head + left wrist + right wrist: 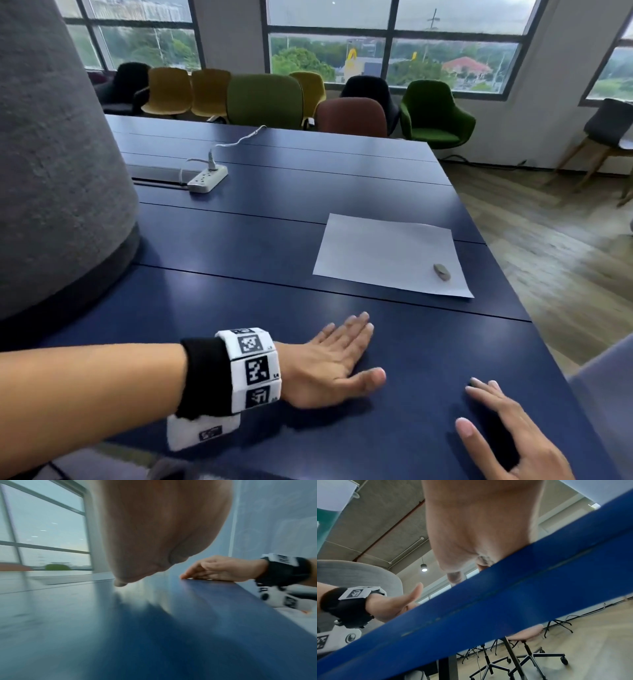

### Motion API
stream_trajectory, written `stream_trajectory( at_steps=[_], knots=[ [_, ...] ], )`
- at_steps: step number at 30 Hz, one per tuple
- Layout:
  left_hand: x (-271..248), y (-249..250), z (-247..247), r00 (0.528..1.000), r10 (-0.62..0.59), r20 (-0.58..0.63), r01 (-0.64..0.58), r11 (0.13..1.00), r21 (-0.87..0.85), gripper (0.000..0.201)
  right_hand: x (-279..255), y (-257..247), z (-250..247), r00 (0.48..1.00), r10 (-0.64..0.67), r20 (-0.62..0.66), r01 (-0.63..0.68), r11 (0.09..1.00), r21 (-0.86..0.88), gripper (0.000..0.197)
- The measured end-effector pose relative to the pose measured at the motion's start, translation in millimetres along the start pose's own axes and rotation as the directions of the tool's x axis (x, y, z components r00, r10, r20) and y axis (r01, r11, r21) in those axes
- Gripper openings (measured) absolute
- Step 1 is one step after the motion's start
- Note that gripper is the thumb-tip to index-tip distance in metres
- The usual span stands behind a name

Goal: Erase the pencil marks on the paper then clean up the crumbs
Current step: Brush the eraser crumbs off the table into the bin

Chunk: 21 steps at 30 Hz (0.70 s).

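nothing looks started yet. paper (390,253) lies on the table (274,240) w/ eraser (442,271) resting on its near right corner, untouched. no pencil marks or crumbs can be made out. left hand (337,359) & right hand (507,431) are laid flat, fingers spread, holding nothing, well short of the sheet.

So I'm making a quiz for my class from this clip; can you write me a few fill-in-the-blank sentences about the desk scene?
1. The eraser lies on the sheet of ____.
2. The left hand lies flat on the ____ table.
3. The right hand holds ____.
4. A white cable plugs into the power strip, which lies to the ____ of the paper in the head view.

Missing words: paper; blue; nothing; left
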<state>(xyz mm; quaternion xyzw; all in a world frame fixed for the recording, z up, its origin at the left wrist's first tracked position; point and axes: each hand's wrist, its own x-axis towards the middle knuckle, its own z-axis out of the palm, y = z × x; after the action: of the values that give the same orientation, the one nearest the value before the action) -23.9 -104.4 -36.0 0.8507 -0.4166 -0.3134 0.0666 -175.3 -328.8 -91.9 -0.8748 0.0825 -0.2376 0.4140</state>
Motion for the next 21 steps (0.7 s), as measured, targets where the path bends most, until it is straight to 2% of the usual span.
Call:
stream_trajectory(
  at_steps=[2, 5, 7, 9, 11, 13, 15, 18, 21],
  knots=[
    [-9, -35, -11, 0.983, -0.164, -0.086, 0.167, 0.985, 0.032, 0.105, -3, -5, -1, 0.998, -0.007, -0.064, 0.011, 0.998, 0.055, 0.05],
    [-24, -91, -23, 0.908, -0.394, -0.141, 0.409, 0.908, 0.091, 0.14, -7, -7, 3, 0.99, 0.018, -0.141, -0.003, 0.994, 0.107, 0.047],
    [-25, -105, -22, 0.894, -0.431, -0.123, 0.445, 0.888, 0.119, 0.142, -9, -7, 7, 0.985, 0.039, -0.17, -0.02, 0.994, 0.11, 0.049],
    [-16, -95, -20, 0.923, -0.373, -0.096, 0.383, 0.915, 0.128, 0.136, -9, -7, 8, 0.983, 0.062, -0.174, -0.046, 0.994, 0.095, 0.05],
    [-1, -71, -14, 0.956, -0.287, -0.063, 0.293, 0.941, 0.167, 0.119, -10, -8, 9, 0.985, 0.072, -0.159, -0.06, 0.995, 0.08, 0.05],
    [14, -45, -10, 0.979, -0.202, -0.03, 0.204, 0.957, 0.205, 0.102, -11, -9, 10, 0.987, 0.052, -0.155, -0.042, 0.997, 0.066, 0.048],
    [27, -23, -6, 0.993, -0.116, 0.004, 0.111, 0.964, 0.24, 0.097, -9, -9, 11, 0.986, -0.001, -0.168, 0.013, 0.998, 0.065, 0.046],
    [31, 10, -1, 0.995, 0.007, 0.097, -0.034, 0.96, 0.277, 0.095, -6, -4, 13, 0.982, -0.096, -0.163, 0.11, 0.991, 0.078, 0.05],
    [15, 37, -5, 0.974, 0.13, 0.187, -0.166, 0.967, 0.191, 0.087, -5, -1, 15, 0.977, -0.13, -0.167, 0.145, 0.986, 0.079, 0.065]
  ],
)
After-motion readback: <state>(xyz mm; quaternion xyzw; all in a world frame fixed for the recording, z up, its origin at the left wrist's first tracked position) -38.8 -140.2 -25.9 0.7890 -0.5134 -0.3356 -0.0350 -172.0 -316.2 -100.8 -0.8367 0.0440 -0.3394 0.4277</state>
